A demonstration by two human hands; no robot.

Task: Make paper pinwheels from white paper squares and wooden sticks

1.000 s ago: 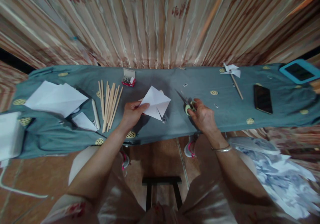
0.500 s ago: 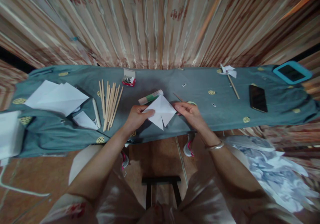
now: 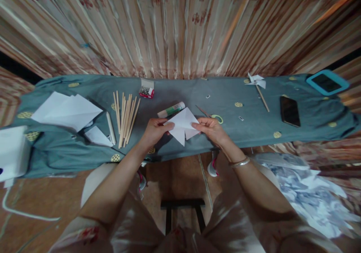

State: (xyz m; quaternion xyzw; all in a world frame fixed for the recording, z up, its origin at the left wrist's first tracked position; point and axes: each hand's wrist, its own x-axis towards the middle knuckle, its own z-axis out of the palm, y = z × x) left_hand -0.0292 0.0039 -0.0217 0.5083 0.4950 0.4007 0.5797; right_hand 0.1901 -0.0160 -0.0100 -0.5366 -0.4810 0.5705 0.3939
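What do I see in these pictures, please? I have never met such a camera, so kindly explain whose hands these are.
All pictures come from one camera worn on the head, looking forward and down. No machine works here, only the wearer's left hand and right hand. Both grip a cut white paper, one at each side. On the blue-green cloth lie, left to right: loose paper sheets, wooden sticks, an open red box, a green-and-white tube, scissors, a paper pinwheel and a dark phone.

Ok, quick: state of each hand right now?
Left hand: closed, pinching the white paper at its left side.
Right hand: closed, pinching the same paper at its right side.
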